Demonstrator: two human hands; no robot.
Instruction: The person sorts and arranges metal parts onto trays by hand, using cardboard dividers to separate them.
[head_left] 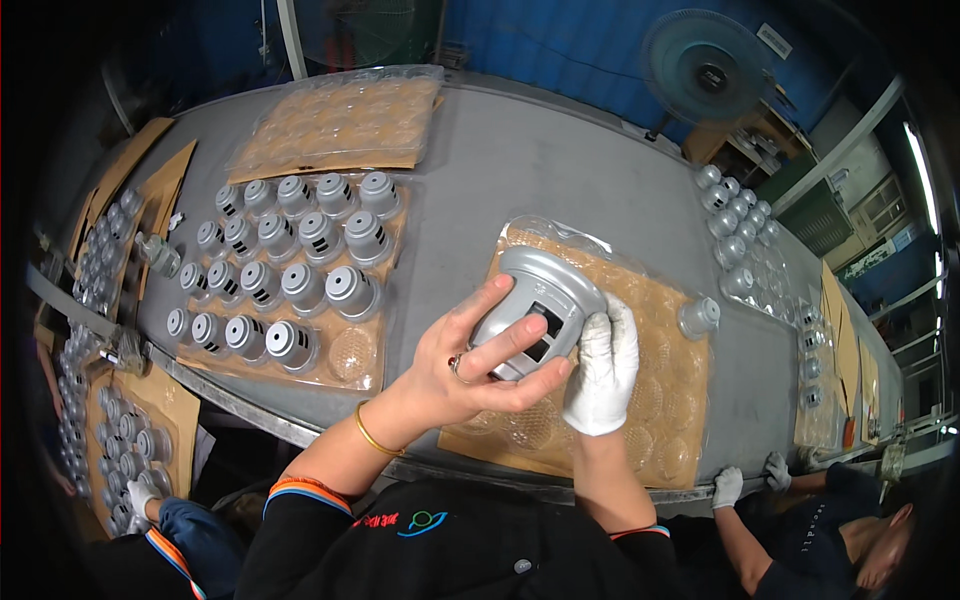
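A silver cup-shaped housing (545,285) with dark rectangular openings in its side is held up in front of me, tilted, its wide flanged rim facing away. My bare left hand (455,375), with a ring and a gold bracelet, has its fingers wrapped round the left and near side. On the right side, my right hand (603,378) in a white glove grips the same housing. Beneath both hands lies a clear plastic tray (665,400) with round pockets on brown cardboard. One more silver housing (699,317) sits at this tray's right edge.
To the left, a tray (350,357) carries rows of silver housings. Stacked clear trays (340,115) lie behind it. More housings (738,222) stand at far right, near a fan (707,65). Co-workers' gloved hands show at right (728,487) and lower left (141,497).
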